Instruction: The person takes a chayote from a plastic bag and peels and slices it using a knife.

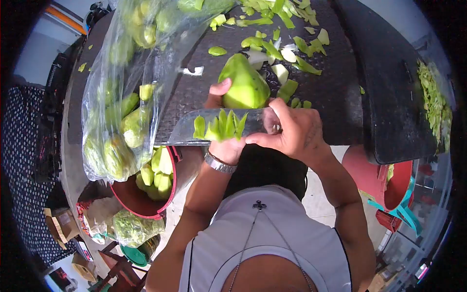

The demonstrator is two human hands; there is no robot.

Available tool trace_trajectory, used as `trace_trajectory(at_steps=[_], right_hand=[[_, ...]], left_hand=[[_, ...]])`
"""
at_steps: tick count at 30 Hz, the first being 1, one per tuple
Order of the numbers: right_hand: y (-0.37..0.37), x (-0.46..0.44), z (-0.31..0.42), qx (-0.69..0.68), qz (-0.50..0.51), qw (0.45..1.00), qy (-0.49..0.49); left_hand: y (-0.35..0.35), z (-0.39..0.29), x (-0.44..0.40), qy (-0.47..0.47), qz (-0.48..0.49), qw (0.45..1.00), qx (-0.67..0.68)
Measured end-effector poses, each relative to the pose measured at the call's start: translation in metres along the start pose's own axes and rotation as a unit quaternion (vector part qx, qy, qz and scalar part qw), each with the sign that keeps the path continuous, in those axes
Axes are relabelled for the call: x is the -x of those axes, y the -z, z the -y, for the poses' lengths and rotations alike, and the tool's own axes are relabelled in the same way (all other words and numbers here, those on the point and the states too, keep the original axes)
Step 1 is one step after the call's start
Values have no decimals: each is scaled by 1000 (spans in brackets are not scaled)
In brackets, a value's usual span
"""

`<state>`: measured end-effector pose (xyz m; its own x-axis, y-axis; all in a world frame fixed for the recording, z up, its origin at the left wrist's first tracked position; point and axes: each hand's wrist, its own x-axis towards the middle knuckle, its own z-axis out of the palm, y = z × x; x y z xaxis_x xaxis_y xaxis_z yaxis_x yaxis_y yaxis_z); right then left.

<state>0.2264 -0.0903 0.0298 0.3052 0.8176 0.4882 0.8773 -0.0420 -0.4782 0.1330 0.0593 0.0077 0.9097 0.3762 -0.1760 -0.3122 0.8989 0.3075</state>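
Note:
My left hand (227, 149), with a metal-banded watch (220, 164) at the wrist, grips a large green fruit (244, 83) whose surface is cut in facets. Its thumb presses the fruit's left side; its other fingers are hidden. In my right hand (297, 127) is a wide-bladed knife (187, 127), held near the handle end, its blade lying across in front of the fruit and over my left hand. Several thin green strips of peel (226, 125) cling to the blade. The exact kind of fruit is unclear.
Peelings (287, 53) litter the dark textured table (335, 97). A clear plastic bag (165, 92) of green fruits hangs over its left edge, above a red bucket (116, 192) of cut pieces. Right stand a black board (394, 97) and another red bucket (401, 187).

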Motion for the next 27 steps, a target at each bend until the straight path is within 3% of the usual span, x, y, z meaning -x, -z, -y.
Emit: trace_trajectory(at_steps=[4, 10, 13, 27], right_hand=[[-2, -1, -3, 0, -10, 1000, 13], [-1, 1, -2, -10, 6, 1000, 8], [-3, 2, -3, -4, 12, 1000, 4], [-6, 3, -5, -2, -2, 1000, 5]], left_hand=[[-10, 4, 4, -18, -37, 999, -11], [0, 4, -1, 17, 22, 1000, 7], [-2, 7, -5, -35, -35, 998, -44], [-1, 10, -3, -33, -22, 999, -36]])
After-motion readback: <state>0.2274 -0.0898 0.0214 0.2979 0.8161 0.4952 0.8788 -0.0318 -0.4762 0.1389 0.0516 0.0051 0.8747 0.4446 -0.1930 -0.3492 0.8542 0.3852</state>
